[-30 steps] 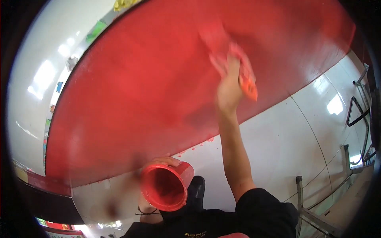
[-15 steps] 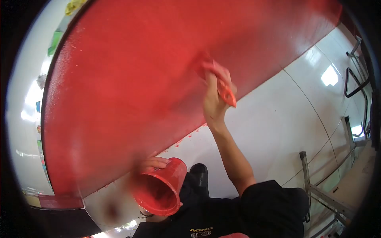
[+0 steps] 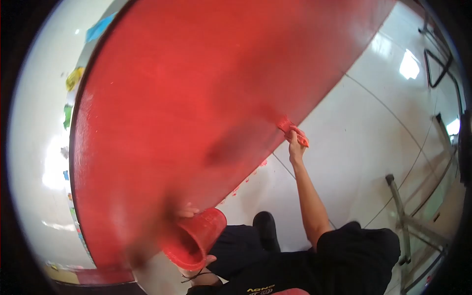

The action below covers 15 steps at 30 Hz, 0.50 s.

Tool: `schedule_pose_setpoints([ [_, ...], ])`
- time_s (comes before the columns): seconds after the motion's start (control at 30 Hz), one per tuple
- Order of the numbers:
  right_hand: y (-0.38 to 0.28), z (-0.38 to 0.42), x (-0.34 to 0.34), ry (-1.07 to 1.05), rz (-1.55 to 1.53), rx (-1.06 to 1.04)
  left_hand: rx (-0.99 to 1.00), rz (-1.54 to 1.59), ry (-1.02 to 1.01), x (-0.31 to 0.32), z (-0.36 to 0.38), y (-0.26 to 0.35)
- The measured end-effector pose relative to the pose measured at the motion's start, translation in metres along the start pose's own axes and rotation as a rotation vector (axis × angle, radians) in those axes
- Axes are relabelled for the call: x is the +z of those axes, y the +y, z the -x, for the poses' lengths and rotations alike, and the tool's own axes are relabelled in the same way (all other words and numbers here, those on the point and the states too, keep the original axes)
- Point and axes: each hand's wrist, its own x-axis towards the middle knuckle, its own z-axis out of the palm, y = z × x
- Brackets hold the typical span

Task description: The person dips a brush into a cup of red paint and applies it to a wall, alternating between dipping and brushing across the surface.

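My right hand [image 3: 295, 147] grips an orange-handled paintbrush [image 3: 291, 129] whose bristles touch the lower edge of a large red-painted surface [image 3: 196, 83]. My arm reaches out straight from a black sleeve. My left hand [image 3: 191, 212] holds a red paint bucket [image 3: 194, 239] low near my body, its mouth tilted down and left. Only the fingertips of that hand show above the bucket's rim, and a thin cord circles the wrist below.
A glossy white tiled floor [image 3: 373, 128] lies right of the red surface, with red paint drips [image 3: 248, 177] along the edge. My black shoe [image 3: 267, 226] stands on the tiles. A metal ladder frame [image 3: 408, 216] is at right, a dark railing [image 3: 440, 59] at top right.
My right hand has drawn the brush down the red surface from its upper middle to its lower edge. The view has tilted, and the bucket has shifted slightly lower.
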Motion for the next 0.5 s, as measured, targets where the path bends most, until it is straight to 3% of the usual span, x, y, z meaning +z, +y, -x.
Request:
schedule_pose_setpoints([
  [0.07,0.020,0.009,-0.025,0.108,0.159,0.049,-0.026,0.050,-0.026,-0.001,0.002,0.002],
  [0.17,-0.012,0.013,0.014,0.069,0.262,-0.333,-0.070,0.122,-0.070,-0.004,-0.003,0.005],
  [0.2,-0.051,0.023,0.046,0.047,0.530,-0.556,-0.090,0.141,-0.074,-0.004,-0.004,0.007],
  [0.23,-0.093,0.041,0.083,0.056,0.504,-0.463,-0.109,0.160,-0.073,-0.003,-0.004,0.008],
  [0.37,-0.198,0.077,0.164,-0.184,0.039,-0.549,-0.221,0.246,-0.094,0.001,-0.008,0.007],
  [0.43,-0.214,0.089,0.183,-0.416,-0.294,-0.304,-0.271,0.274,-0.116,-0.003,-0.010,0.011],
  [0.47,-0.206,0.085,0.177,-0.392,-0.298,-0.293,-0.324,0.073,-0.218,-0.014,-0.010,0.017],
  [0.5,-0.192,0.080,0.167,-0.315,-0.229,-0.413,-0.361,-0.132,-0.319,-0.021,-0.015,0.018],
])
